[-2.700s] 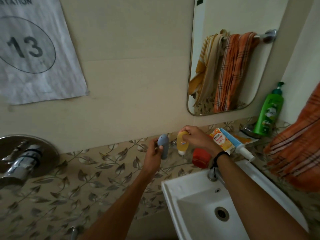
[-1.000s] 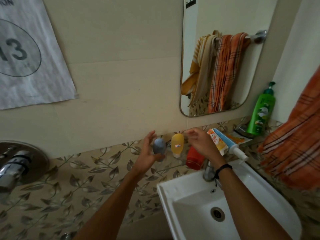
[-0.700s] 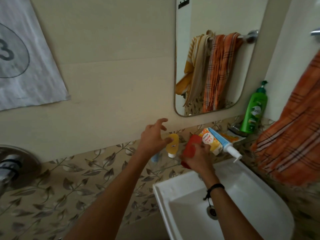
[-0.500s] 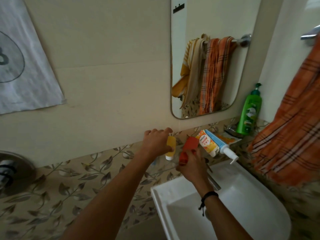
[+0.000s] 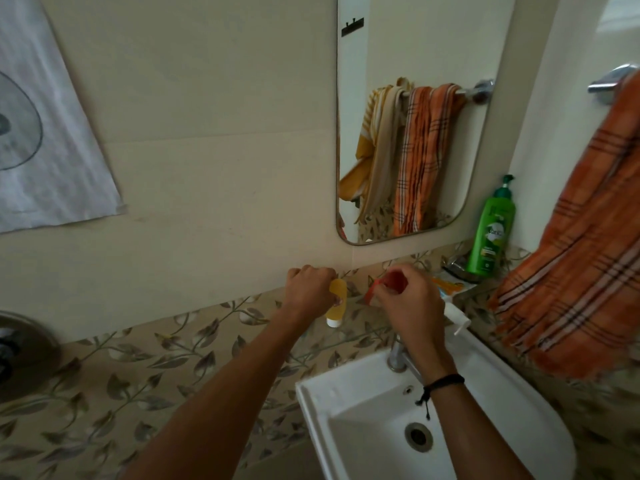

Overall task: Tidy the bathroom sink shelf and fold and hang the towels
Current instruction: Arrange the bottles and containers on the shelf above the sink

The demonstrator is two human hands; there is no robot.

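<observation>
My left hand (image 5: 309,292) is closed around a small yellow tube (image 5: 336,303) that stands cap-down on the glass shelf (image 5: 360,332) above the sink. Just to its right, my right hand (image 5: 408,301) grips a red container (image 5: 388,284) and holds it above the shelf. A white-capped toothpaste tube (image 5: 456,315) and its orange box (image 5: 447,285) lie on the shelf behind my right hand. A green pump bottle (image 5: 491,233) stands at the shelf's right end. An orange checked towel (image 5: 581,258) hangs at the right. The small grey bottle is hidden by my left hand.
A white sink (image 5: 450,424) with a chrome tap (image 5: 398,355) sits below my right arm. The mirror (image 5: 412,126) reflects towels on a rail. A towel rail end (image 5: 609,83) shows top right. A paper sign (image 5: 45,143) hangs at the left, a shower valve (image 5: 20,351) below it.
My right hand picked the red container off the shelf and lifted it. My left hand left the grey bottle and closed on the yellow tube. The camera turned right.
</observation>
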